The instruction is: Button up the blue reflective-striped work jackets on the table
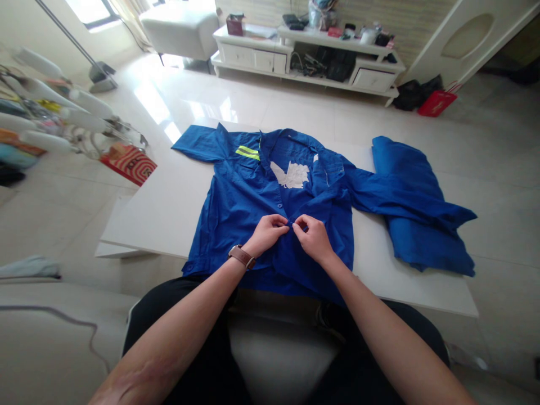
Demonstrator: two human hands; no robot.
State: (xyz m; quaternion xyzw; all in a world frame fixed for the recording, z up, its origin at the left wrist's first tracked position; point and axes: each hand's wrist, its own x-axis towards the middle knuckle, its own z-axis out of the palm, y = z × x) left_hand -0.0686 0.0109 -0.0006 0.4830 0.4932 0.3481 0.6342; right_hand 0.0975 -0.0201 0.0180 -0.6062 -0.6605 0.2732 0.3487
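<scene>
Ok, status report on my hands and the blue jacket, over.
Left hand, right hand: both pinching jacket front. Jacket spread on white table. One sleeve lies over blue fabric; hands unobstructed.

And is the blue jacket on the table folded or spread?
Spread: the blue jacket lies opened out, its sleeves reaching to both sides.

Daylight from a window (88,11) beyond the left end of the table (164,208) glares white on the floor (152,104) past it. On the table, the shirt (238,194) is softly shadowed; left of the table, clutter (86,103) is blurred and stretched.
</scene>
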